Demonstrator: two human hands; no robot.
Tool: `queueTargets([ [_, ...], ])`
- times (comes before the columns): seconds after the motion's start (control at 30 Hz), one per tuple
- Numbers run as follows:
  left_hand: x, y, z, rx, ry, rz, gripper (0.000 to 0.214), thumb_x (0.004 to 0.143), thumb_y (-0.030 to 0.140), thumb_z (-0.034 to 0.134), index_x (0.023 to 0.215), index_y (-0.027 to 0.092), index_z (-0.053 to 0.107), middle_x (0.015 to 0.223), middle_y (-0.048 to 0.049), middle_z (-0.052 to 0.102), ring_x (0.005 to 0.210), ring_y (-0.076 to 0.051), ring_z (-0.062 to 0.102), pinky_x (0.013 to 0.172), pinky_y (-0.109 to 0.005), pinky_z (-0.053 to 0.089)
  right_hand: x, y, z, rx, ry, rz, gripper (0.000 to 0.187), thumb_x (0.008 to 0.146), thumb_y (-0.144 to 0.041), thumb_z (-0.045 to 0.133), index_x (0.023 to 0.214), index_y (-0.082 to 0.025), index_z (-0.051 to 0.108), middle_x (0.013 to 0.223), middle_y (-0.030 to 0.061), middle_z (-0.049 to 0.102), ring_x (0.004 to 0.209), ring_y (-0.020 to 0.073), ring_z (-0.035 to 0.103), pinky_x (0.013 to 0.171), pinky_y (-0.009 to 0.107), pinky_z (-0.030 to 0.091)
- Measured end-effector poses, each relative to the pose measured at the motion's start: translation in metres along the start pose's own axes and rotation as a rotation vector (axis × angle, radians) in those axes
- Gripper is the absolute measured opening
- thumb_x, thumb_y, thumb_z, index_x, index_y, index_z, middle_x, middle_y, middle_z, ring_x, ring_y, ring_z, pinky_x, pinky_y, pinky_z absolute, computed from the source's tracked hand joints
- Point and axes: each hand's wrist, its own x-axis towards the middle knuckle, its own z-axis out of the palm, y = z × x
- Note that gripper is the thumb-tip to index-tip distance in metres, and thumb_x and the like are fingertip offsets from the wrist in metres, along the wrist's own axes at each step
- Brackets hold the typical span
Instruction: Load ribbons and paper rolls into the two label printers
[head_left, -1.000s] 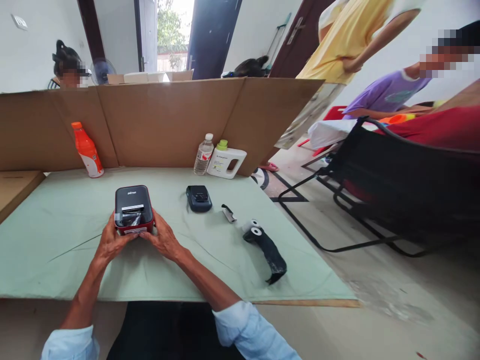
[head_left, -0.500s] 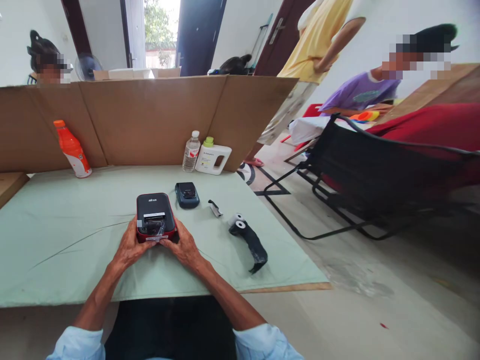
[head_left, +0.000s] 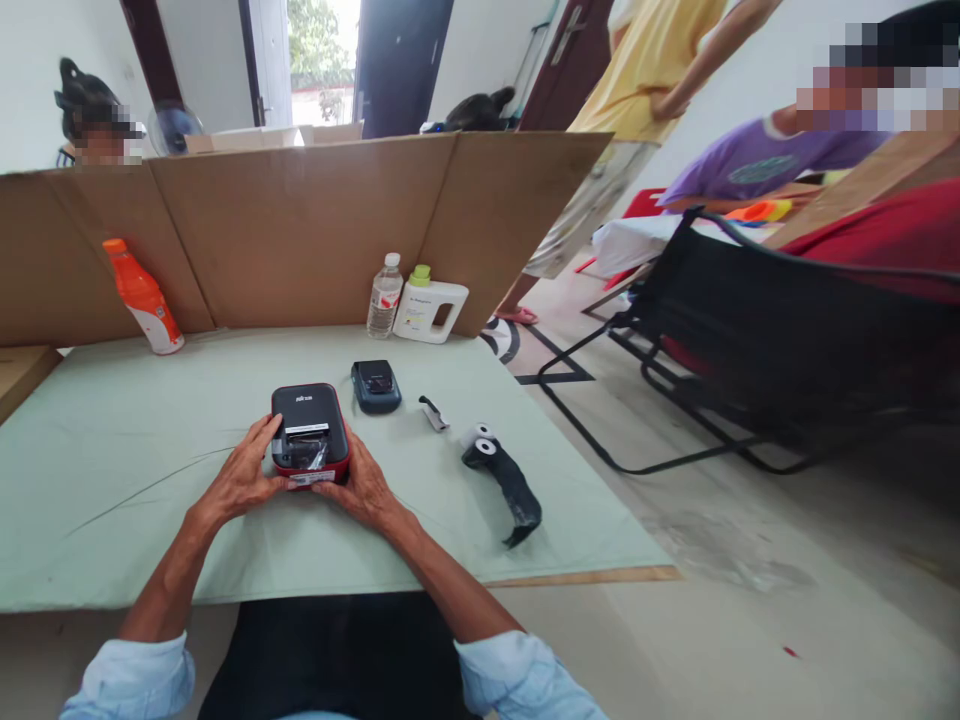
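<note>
In the head view, one black-and-red device (head_left: 306,412) sits at the table's middle, left of the frame's centre, flanked by two hands, probably so that neither side slips. The left hand (head_left: 241,474) lies along its left edge, fingers slightly spread, one fingertip on the upper rim and the thumb at the near corner; whether it grips firmly I cannot tell. The right hand (head_left: 366,484) is clamped on the near right corner, thumb in front, its other fingers partly hidden. The label side faces up, which suggests it is held for viewing. At centre frame lie one smaller dark device (head_left: 376,387), one small black-and-white piece (head_left: 434,414), two white rolls (head_left: 486,447) and one black strap-like piece (head_left: 516,502), seemingly kept aside. Three containers, an orange bottle (head_left: 145,297), a clear bottle (head_left: 385,298) and a white jug (head_left: 421,311), stand against the cardboard screen (head_left: 300,230), presumably bracing it.
</note>
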Motion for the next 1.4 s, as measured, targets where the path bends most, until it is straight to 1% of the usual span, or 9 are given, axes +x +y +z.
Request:
queueTargets([
  [0.2, 0.003, -0.006, 0.000, 0.022, 0.002, 0.034, 0.099, 0.078, 0.046, 0.086, 0.163, 0.022, 0.041, 0.169, -0.0184, 0.040, 0.157, -0.040, 0.039, 0.126, -0.058, 0.040, 0.000, 0.003, 0.001, -0.028, -0.003, -0.012, 0.122, 0.082, -0.074, 0.076, 0.171, -0.020, 0.011, 0.170, 0.0227, 0.036, 0.156, 0.0414, 0.039, 0.124, 0.062, 0.039],
  [0.33, 0.005, -0.007, -0.002, 0.021, -0.010, 0.030, 0.100, 0.077, 0.045, 0.087, 0.163, 0.020, 0.042, 0.169, -0.0211, 0.040, 0.156, -0.041, 0.039, 0.122, -0.060, 0.044, 0.000, 0.003, 0.003, -0.041, 0.004, -0.014, 0.123, 0.082, -0.074, 0.076, 0.170, -0.019, 0.012, 0.168, 0.0241, 0.038, 0.154, 0.0425, 0.041, 0.123, 0.064, 0.040],
  [0.47, 0.004, -0.007, -0.001, 0.007, 0.022, 0.036, 0.098, 0.074, 0.041, 0.089, 0.160, 0.023, 0.046, 0.167, -0.0189, 0.043, 0.153, -0.040, 0.044, 0.119, -0.059, 0.048, 0.000, 0.003, 0.003, -0.037, 0.013, -0.013, 0.122, 0.082, -0.073, 0.077, 0.170, -0.020, 0.011, 0.167, 0.0233, 0.040, 0.154, 0.0421, 0.042, 0.122, 0.063, 0.042],
  [0.63, 0.001, -0.006, -0.001, -0.004, 0.072, 0.045, 0.089, 0.073, 0.037, 0.089, 0.154, 0.023, 0.055, 0.163, -0.0183, 0.049, 0.149, -0.040, 0.050, 0.112, -0.058, 0.055, -0.001, 0.002, 0.003, -0.032, 0.020, -0.015, 0.121, 0.083, -0.070, 0.078, 0.171, -0.021, 0.010, 0.166, 0.0225, 0.041, 0.153, 0.0412, 0.044, 0.121, 0.063, 0.043],
  [0.8, -0.004, 0.001, -0.004, -0.025, 0.104, 0.055, 0.076, 0.075, 0.039, 0.087, 0.145, 0.023, 0.063, 0.161, -0.0183, 0.052, 0.145, -0.039, 0.054, 0.098, -0.051, 0.063, -0.003, 0.002, 0.003, -0.047, 0.017, -0.009, 0.121, 0.082, -0.071, 0.078, 0.170, -0.020, 0.012, 0.168, 0.0234, 0.039, 0.154, 0.0420, 0.042, 0.122, 0.063, 0.042],
  [0.9, -0.007, 0.005, -0.003, -0.029, 0.128, 0.052, 0.068, 0.076, 0.038, 0.085, 0.140, 0.024, 0.067, 0.158, -0.0169, 0.056, 0.142, -0.037, 0.057, 0.095, -0.049, 0.064, -0.003, 0.000, 0.003, -0.052, 0.019, -0.010, 0.119, 0.082, -0.069, 0.079, 0.170, -0.021, 0.014, 0.168, 0.0225, 0.039, 0.154, 0.0421, 0.042, 0.122, 0.064, 0.042],
  [0.97, -0.010, 0.006, -0.001, -0.021, 0.152, 0.060, 0.062, 0.078, 0.036, 0.084, 0.137, 0.024, 0.068, 0.156, -0.0162, 0.058, 0.141, -0.036, 0.058, 0.097, -0.049, 0.064, -0.002, -0.002, 0.003, -0.044, 0.019, -0.007, 0.118, 0.083, -0.068, 0.079, 0.170, -0.022, 0.014, 0.167, 0.0218, 0.041, 0.153, 0.0418, 0.044, 0.121, 0.064, 0.043],
  [1.17, -0.021, 0.011, 0.013, 0.032, 0.277, 0.091, 0.049, 0.085, 0.036, 0.080, 0.131, 0.025, 0.071, 0.148, -0.0124, 0.065, 0.136, -0.032, 0.063, 0.116, -0.054, 0.054, -0.004, -0.003, 0.004, -0.050, 0.045, -0.007, 0.119, 0.082, -0.070, 0.079, 0.170, -0.022, 0.014, 0.167, 0.0226, 0.041, 0.153, 0.0425, 0.044, 0.121, 0.065, 0.043],
  [1.4, -0.028, 0.016, 0.028, 0.073, 0.384, 0.086, 0.041, 0.093, 0.039, 0.072, 0.131, 0.024, 0.070, 0.143, -0.0133, 0.068, 0.132, -0.032, 0.066, 0.118, -0.052, 0.053, 0.000, -0.011, -0.002, -0.103, 0.073, -0.083, 0.114, 0.088, -0.068, 0.074, 0.170, -0.019, 0.012, 0.168, 0.0244, 0.037, 0.157, 0.0396, 0.037, 0.126, 0.064, 0.038],
])
